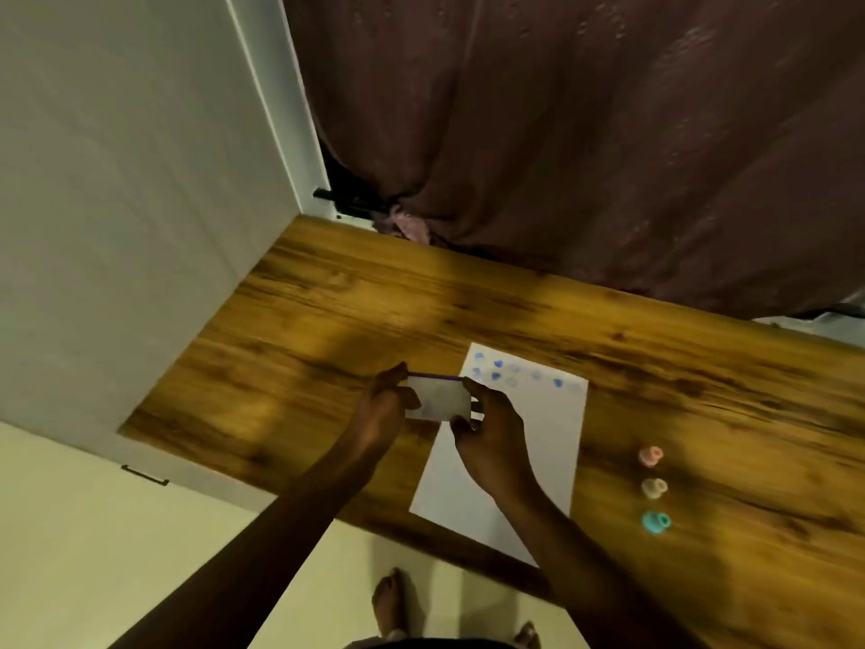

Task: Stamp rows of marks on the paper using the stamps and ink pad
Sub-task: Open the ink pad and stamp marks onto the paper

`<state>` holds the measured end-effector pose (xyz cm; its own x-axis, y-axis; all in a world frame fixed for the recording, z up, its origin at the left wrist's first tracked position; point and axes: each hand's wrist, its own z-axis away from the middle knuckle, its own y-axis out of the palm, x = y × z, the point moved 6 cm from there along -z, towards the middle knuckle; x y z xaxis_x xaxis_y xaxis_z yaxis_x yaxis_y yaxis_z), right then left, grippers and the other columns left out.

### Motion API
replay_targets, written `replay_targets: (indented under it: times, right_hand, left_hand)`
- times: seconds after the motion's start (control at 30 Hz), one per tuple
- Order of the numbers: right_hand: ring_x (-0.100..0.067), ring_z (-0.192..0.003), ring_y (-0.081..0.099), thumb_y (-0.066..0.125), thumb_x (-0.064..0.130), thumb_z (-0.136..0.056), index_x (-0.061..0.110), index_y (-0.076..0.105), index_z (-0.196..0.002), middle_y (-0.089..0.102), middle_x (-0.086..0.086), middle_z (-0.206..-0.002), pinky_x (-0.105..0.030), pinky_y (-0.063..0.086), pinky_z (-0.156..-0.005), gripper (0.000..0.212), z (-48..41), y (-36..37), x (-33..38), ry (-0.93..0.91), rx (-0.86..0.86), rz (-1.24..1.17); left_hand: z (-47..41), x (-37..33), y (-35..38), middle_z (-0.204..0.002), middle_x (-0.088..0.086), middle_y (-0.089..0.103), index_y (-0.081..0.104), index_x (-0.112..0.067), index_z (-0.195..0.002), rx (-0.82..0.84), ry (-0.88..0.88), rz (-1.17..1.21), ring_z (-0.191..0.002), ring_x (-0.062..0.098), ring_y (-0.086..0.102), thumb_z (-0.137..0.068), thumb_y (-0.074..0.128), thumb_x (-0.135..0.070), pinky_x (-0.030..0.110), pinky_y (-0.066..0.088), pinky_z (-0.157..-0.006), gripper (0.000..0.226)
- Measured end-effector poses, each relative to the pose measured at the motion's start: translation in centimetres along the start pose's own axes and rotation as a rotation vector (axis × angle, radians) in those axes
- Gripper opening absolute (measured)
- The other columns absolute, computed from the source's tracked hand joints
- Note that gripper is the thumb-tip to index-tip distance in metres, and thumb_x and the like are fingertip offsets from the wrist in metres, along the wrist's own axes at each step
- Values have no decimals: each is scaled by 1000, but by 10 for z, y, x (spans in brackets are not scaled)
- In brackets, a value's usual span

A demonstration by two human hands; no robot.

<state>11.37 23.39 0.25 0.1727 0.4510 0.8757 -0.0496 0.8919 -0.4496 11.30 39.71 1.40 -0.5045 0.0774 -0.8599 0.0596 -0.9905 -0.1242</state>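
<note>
A white sheet of paper (529, 442) lies on the wooden table (327, 320), with two rows of blue stamped marks along its far edge. Both hands hold a small whitish ink pad case (442, 399) with a purple edge, lifted above the paper's left side. My left hand (384, 409) grips its left end and my right hand (491, 437) grips its right end. Three small stamps lie in a column to the right of the paper: a pink stamp (651, 455), a beige stamp (654, 487) and a teal stamp (656, 522).
A dark brown curtain (585, 133) hangs behind the table's far edge. A white cabinet (117, 203) stands against the table's left side. My bare feet (393, 601) show on the pale floor below the near edge.
</note>
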Motion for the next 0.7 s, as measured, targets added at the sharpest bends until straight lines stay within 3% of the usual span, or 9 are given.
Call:
replay_targets:
  times: [0.07,0.17,0.23,0.3,0.43,0.57,0.6,0.7]
  right_hand:
    - [-24,-129,57,74,7,-87,20,50,-140,56,-5,-140,-42,52,-106,60,-3,21,0,4,46,18]
    - [-26,-131,56,74,12,-88,20,53,-140,59,-4,-139,-42,46,-112,57,-10,46,-2,-12,71,107]
    - [-24,-133,54,76,18,-87,19,54,-139,60,-3,-139,-34,40,-114,57,-12,59,-2,-26,84,149]
    - [-23,-134,52,77,23,-86,19,53,-140,59,-3,-140,-35,39,-115,59,-15,67,-2,-15,93,176]
    - [-24,-136,52,75,25,-87,20,52,-141,58,-2,-142,-38,38,-117,59,-17,76,-8,-9,100,257]
    - [-26,-135,53,72,34,-89,21,53,-141,59,-3,-142,-42,38,-117,56,-18,79,-17,-42,78,377]
    - [-26,-135,53,72,35,-90,22,53,-141,59,-2,-142,-42,38,-117,56,-18,79,-18,-49,77,406]
    - [-28,-135,52,71,31,-92,23,51,-143,57,-4,-144,-38,37,-115,55,-22,75,-18,-102,132,535]
  left_hand:
    - [-7,12,-20,-132,4,56,55,-16,-140,-17,-22,-1,-114,23,58,-86,62,-12,19,54,-75,55]
    - [-24,31,-42,-139,7,59,58,-19,-138,-21,-21,-32,-128,30,55,-68,59,-23,41,53,-100,70]
    - [-32,41,-51,-138,4,57,59,-18,-139,-12,-22,-55,-127,28,54,-68,57,-23,36,52,-97,71]
    - [-38,47,-57,-138,5,59,59,-19,-140,-2,-36,-62,-127,29,56,-69,57,-21,35,53,-93,71]
    - [-40,48,-59,-116,-1,69,65,-20,-130,28,-54,-41,-111,22,65,-69,54,-15,26,53,-78,62]
    - [-43,53,-59,-112,-3,66,63,-17,-126,22,-62,-49,-103,19,62,-91,53,3,20,50,-78,41]
    - [-44,56,-60,-119,0,66,63,-14,-130,17,-64,-45,-107,21,62,-92,53,1,22,52,-81,42]
    - [-46,61,-61,-129,9,67,64,-17,-134,39,-55,-44,-118,32,63,-75,57,-18,45,58,-96,60]
